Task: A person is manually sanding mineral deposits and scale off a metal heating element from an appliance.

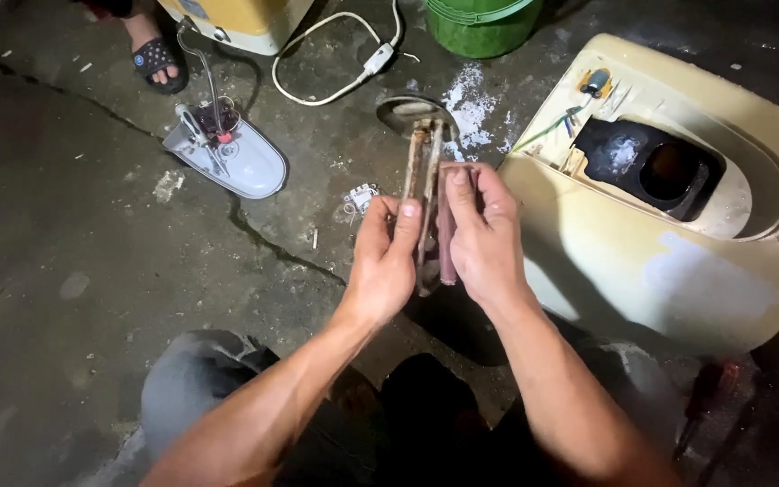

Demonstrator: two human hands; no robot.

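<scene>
— What were the hands doing?
— Both the left hand and right hand were clamped on a rusty heating element, held above the cracked concrete floor, seemingly being inspected; next called for a steady grip.
— Nearby?
— A cream water-heater casing, a green bucket.

Rusty brown heating element, cream heater casing, green bucket, white cable

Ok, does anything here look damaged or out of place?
Yes. The heating element held by the left hand and right hand looks rusted and crusted. The concrete floor is cracked, with white powder spilled near the opened cream casing.
</scene>
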